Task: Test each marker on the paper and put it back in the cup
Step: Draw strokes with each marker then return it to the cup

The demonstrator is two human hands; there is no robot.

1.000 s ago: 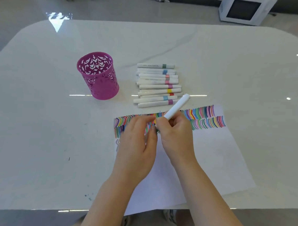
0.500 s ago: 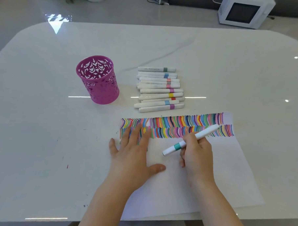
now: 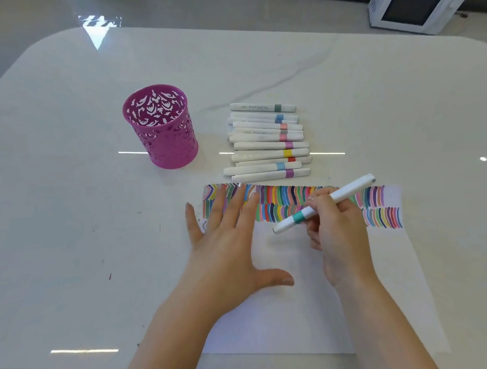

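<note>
A glossy white table (image 3: pixel 352 86) fills the view, with grey floor beyond; a white box with a dark screen (image 3: pixel 411 13) is cut off at the top edge; the paper (image 3: pixel 301 312) lies at the near side, striped along its far edge, its left part hidden under the left hand (image 3: pixel 226 239), which presses flat, fingers spread; the pink cup (image 3: pixel 161 130) stands left of the marker pile (image 3: pixel 266 143); the right hand (image 3: pixel 340 236) pinches a teal-banded marker (image 3: pixel 345 193) over the stripes, its low end too blurred to read; a second ago both hands met on it.
</note>
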